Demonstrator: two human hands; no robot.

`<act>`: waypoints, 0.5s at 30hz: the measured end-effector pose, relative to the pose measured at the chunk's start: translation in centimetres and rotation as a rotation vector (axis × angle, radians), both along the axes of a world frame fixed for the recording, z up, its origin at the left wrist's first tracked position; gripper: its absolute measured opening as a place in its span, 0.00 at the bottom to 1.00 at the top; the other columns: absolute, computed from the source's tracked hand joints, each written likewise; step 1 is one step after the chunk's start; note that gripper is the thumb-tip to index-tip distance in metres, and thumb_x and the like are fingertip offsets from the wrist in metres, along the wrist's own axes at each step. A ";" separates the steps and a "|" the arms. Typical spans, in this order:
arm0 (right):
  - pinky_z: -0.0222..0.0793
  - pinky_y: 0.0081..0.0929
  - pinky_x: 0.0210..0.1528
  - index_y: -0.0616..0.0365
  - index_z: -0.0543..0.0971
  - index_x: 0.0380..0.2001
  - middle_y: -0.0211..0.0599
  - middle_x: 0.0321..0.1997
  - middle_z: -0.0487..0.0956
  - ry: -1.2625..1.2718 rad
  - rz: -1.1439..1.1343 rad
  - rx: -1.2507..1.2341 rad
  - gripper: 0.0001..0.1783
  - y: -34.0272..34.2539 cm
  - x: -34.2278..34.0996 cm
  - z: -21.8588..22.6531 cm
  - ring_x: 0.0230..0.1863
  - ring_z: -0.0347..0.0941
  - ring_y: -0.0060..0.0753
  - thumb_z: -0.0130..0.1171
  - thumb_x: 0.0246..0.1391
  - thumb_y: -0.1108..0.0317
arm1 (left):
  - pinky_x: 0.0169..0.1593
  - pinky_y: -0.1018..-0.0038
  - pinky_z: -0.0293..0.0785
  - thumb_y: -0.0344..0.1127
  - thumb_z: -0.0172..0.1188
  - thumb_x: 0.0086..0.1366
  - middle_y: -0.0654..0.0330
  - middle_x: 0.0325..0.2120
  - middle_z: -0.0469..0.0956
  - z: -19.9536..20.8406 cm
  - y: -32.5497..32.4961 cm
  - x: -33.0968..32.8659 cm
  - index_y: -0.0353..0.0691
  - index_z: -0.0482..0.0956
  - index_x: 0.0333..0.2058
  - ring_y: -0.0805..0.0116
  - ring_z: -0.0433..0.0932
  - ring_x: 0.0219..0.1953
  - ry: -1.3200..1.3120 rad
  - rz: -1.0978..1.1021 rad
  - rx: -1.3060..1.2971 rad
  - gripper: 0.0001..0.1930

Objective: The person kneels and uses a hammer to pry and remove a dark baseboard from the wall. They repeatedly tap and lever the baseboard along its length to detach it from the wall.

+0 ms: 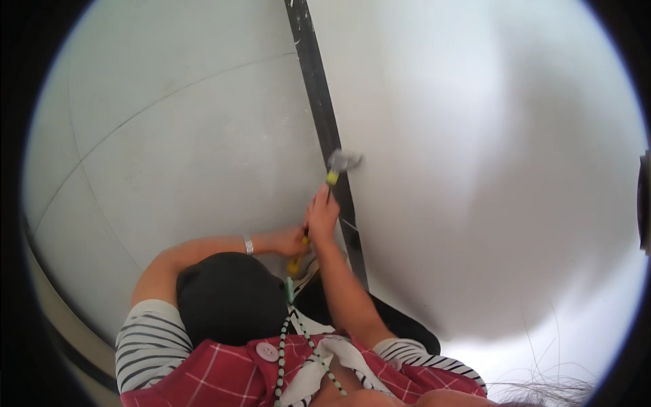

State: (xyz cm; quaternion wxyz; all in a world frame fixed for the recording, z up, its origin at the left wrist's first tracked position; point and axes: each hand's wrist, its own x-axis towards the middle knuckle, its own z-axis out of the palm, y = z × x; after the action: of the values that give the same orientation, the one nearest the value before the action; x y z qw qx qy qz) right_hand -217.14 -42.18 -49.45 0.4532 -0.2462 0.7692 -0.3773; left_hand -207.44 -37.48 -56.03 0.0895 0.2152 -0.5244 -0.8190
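A claw hammer (344,161) with a metal head and a yellow and black handle is slanted across the middle of the view. My right hand (324,211) is closed round the upper handle, just below the head. Lower down, my left hand (290,241) grips the handle near its yellow end. The hammer's head overlaps the dark skirting strip (329,129) at the foot of the white wall, its claw side toward the wall. Slight blur hides whether head and strip touch.
Grey floor tiles (190,149) with thin joints lie to the left, and the white wall (461,169) fills the right. My dark-clothed knee (230,298) is close below my left forearm. A green bead necklace (283,339) hangs in front of me.
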 end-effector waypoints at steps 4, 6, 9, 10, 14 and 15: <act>0.51 0.24 0.08 0.54 0.62 0.20 0.26 0.09 0.58 -0.083 -0.053 0.117 0.24 1.0 0.6 -1.9 0.06 0.54 0.22 0.42 0.63 0.48 | 0.23 0.70 0.68 0.41 0.59 0.56 0.59 0.15 0.75 -3.0 1.1 0.6 0.31 0.75 0.20 0.69 0.73 0.17 0.046 -0.095 0.027 0.16; 0.49 0.23 0.08 0.53 0.62 0.21 0.25 0.09 0.57 -0.061 -0.154 0.238 0.24 1.6 -0.1 -1.9 0.06 0.52 0.22 0.42 0.63 0.47 | 0.23 0.73 0.69 0.42 0.57 0.60 0.60 0.16 0.75 -2.2 -0.1 0.8 0.33 0.75 0.25 0.70 0.75 0.19 0.058 -0.269 -0.033 0.15; 0.49 0.24 0.08 0.53 0.62 0.20 0.25 0.09 0.58 0.045 -0.095 0.241 0.25 -0.6 0.5 -1.9 0.07 0.53 0.21 0.43 0.62 0.46 | 0.24 0.75 0.72 0.42 0.54 0.64 0.61 0.17 0.75 -0.9 -4.4 3.1 0.35 0.73 0.31 0.72 0.76 0.20 0.070 -0.193 0.165 0.13; 0.48 0.24 0.08 0.53 0.62 0.20 0.25 0.10 0.58 0.085 -0.041 0.223 0.25 -1.1 0.7 -2.1 0.07 0.53 0.21 0.43 0.62 0.45 | 0.24 0.75 0.72 0.41 0.53 0.65 0.61 0.17 0.75 -1.1 -5.5 4.1 0.35 0.72 0.32 0.71 0.76 0.20 0.077 -0.094 0.290 0.13; 0.48 0.23 0.08 0.54 0.64 0.20 0.26 0.10 0.59 0.043 0.166 0.089 0.25 -7.6 1.9 -0.6 0.07 0.53 0.21 0.45 0.61 0.44 | 0.28 0.75 0.75 0.37 0.51 0.66 0.58 0.23 0.76 0.2 -9.6 6.1 0.35 0.70 0.35 0.70 0.78 0.25 -0.017 0.341 0.243 0.10; 0.48 0.23 0.08 0.55 0.65 0.21 0.26 0.10 0.59 0.000 0.201 0.069 0.25 -10.7 2.9 0.3 0.07 0.53 0.21 0.45 0.61 0.44 | 0.29 0.75 0.76 0.37 0.51 0.66 0.57 0.24 0.76 1.0 -11.2 7.2 0.35 0.70 0.35 0.69 0.79 0.26 -0.009 0.454 0.231 0.10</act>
State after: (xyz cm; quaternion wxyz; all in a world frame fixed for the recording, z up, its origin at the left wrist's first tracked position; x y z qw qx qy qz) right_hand -214.26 -52.85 -49.11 0.4969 -0.3063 0.7532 -0.3032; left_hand -200.20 -48.72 -55.00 0.2435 0.3399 -0.3660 -0.8314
